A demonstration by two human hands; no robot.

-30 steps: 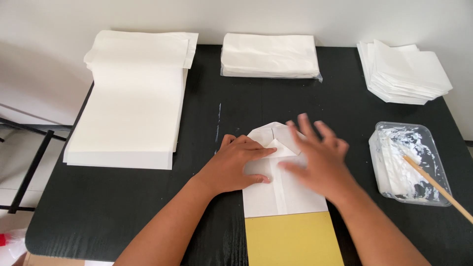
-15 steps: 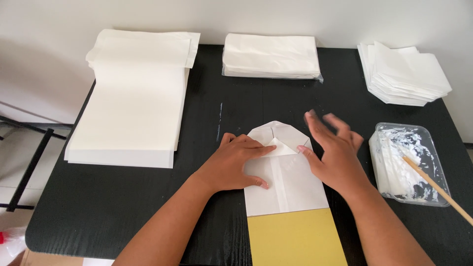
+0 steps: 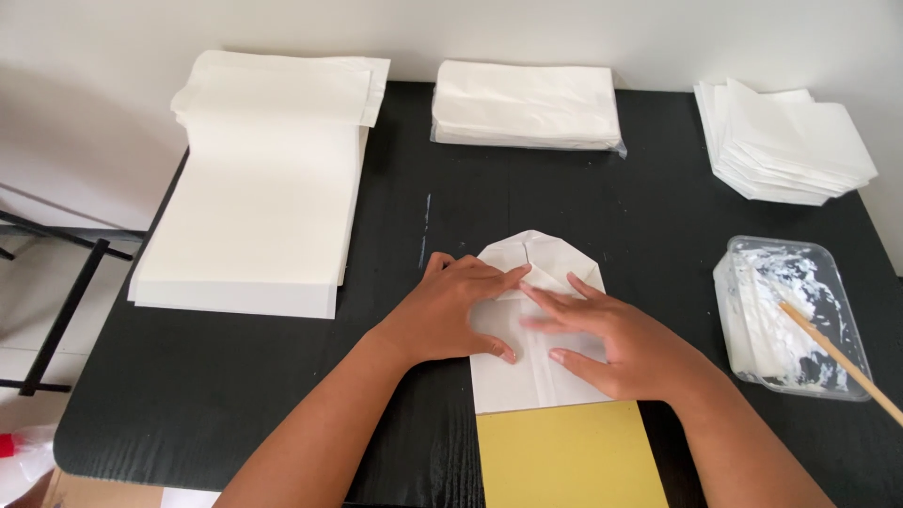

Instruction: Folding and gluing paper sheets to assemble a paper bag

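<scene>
Head view: black table [image 3: 282, 395] carries a big white sheet stack [image 3: 259, 202] far left, a wrapped paper pack [image 3: 525, 105] far centre, a pile of folded white bags [image 3: 790, 141] far right, and a clear glue tray [image 3: 785, 315] with a wooden stick [image 3: 837, 357] just right of the hands; nothing blocks them. The folded white paper piece [image 3: 538, 325] lies near centre, its near edge on a yellow sheet [image 3: 569, 456], directly under both palms. Left hand [image 3: 451, 315] and right hand [image 3: 616, 339] lie flat, fingers spread and pressing down, gripping nothing, fingertips meeting over the top fold.

The right hand [image 3: 616, 343] has come back down flat onto the folded paper [image 3: 536, 325].
</scene>
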